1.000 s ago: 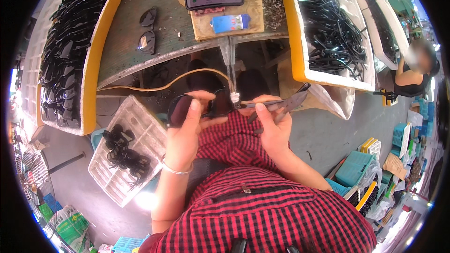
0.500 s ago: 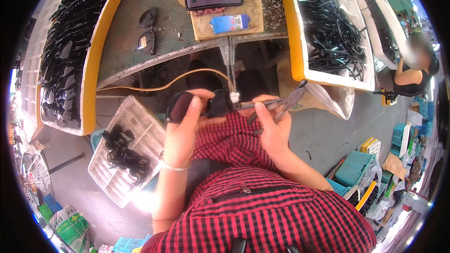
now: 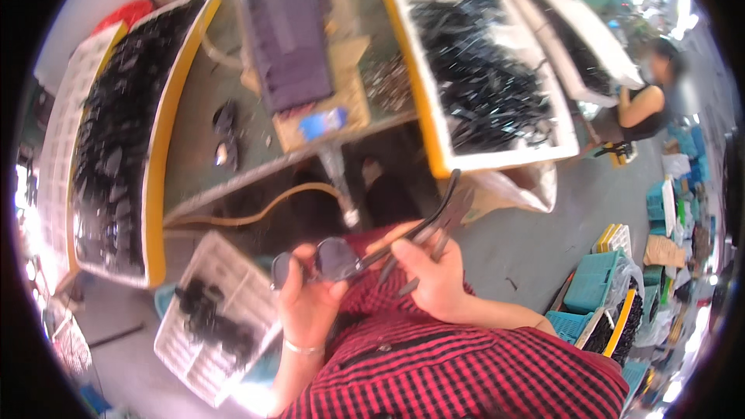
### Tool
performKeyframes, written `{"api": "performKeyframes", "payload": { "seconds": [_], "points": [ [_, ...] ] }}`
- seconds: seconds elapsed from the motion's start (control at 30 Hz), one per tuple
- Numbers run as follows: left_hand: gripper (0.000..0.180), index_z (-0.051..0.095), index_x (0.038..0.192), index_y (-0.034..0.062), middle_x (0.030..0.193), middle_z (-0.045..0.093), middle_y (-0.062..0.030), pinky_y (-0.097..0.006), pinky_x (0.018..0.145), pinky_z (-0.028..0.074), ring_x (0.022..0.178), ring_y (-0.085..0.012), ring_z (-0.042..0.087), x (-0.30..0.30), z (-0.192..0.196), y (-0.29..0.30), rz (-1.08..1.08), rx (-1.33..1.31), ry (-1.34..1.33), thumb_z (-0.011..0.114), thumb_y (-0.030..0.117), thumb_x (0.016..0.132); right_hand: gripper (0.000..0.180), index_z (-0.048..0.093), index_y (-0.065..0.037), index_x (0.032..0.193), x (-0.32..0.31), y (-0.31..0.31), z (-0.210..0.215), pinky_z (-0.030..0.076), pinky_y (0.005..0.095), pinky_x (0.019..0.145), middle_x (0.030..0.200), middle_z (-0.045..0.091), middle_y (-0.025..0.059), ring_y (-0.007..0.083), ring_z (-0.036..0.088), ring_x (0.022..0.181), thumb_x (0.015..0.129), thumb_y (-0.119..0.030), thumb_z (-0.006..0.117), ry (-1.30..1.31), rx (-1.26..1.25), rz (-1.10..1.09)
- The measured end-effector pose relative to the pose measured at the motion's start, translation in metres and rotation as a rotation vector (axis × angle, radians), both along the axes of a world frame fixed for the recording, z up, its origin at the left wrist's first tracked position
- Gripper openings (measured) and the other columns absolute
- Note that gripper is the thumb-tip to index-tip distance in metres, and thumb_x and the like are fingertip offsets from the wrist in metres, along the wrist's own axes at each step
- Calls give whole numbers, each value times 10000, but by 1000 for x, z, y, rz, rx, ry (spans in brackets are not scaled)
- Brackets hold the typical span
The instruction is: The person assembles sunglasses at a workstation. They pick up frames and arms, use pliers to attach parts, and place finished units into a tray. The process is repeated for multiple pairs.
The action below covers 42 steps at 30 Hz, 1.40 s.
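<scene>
Dark-lensed sunglasses [image 3: 335, 257] are held in front of my lap by my left hand [image 3: 309, 309], its thumb and fingers closed on the front frame. A black temple arm [image 3: 447, 200] reaches from the right end of the frame past my right hand [image 3: 431, 279]. That hand is closed around dark-handled pliers [image 3: 459, 211], with the temple arm lying along its fingers. The pliers' jaws point away, up and to the right. Motion blur hides whether the temple is joined to the frame.
A tray of black glasses [image 3: 116, 147] stands on the bench at left, a tray of black temple arms [image 3: 497, 70] at right. Between them are a tablet-like screen [image 3: 287, 39], a blue packet [image 3: 322, 124] and sunglasses [image 3: 225, 136]. A white crate [image 3: 174, 349] holds more glasses. Another person [image 3: 644, 101] sits far right.
My view has tilted and blurred. Both hands sit lower, nearer my lap, with the sunglasses and pliers still in them. The temple arm now angles more steeply upward.
</scene>
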<state>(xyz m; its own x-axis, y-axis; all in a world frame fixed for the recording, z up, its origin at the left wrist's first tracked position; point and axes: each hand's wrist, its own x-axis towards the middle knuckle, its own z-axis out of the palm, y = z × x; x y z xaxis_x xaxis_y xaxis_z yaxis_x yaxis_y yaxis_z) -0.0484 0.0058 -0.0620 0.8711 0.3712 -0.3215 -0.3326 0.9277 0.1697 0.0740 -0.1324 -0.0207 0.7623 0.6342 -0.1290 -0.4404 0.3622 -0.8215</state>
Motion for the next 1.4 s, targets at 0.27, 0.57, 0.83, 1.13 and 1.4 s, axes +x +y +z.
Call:
{"api": "performKeyframes", "payload": {
  "seconds": [0.27,0.57,0.83,1.13,1.4],
  "points": [
    [380,533,1203,14,1118,588,-112,-293,707,550,935,-208,614,2,61,35,637,1202,171,435,342,1036,165,613,35,1058,86,-71,56,533,316,783,1004,689,109,167,652,865,976,-98,557,-524,-232,-382],
    [336,584,1221,34,1159,603,-96,-306,685,591,1054,-185,598,26,60,18,349,931,326,469,285,1029,277,459,102,1149,231,-153,65,583,486,836,1166,593,279,394,643,1044,973,-112,472,215,-314,-445],
    [240,516,872,25,1104,612,-144,-414,705,612,1060,-269,603,7,63,36,285,1111,528,398,169,1024,393,581,-25,1228,119,-97,61,503,357,813,1030,691,76,209,653,925,855,-110,668,-781,-765,-107],
    [269,499,834,-6,1120,623,-257,-439,765,606,970,-321,651,8,132,32,135,874,176,415,165,1023,519,666,-102,1137,50,-15,118,437,394,764,959,587,52,247,573,858,632,-159,770,-1885,-784,17],
    [260,487,847,-16,1067,623,-275,-432,671,604,852,-292,643,14,135,29,205,928,236,445,194,995,491,664,-117,1111,56,-14,116,434,370,724,872,574,25,226,561,815,634,-175,768,-1921,-818,159]
  ]
}}
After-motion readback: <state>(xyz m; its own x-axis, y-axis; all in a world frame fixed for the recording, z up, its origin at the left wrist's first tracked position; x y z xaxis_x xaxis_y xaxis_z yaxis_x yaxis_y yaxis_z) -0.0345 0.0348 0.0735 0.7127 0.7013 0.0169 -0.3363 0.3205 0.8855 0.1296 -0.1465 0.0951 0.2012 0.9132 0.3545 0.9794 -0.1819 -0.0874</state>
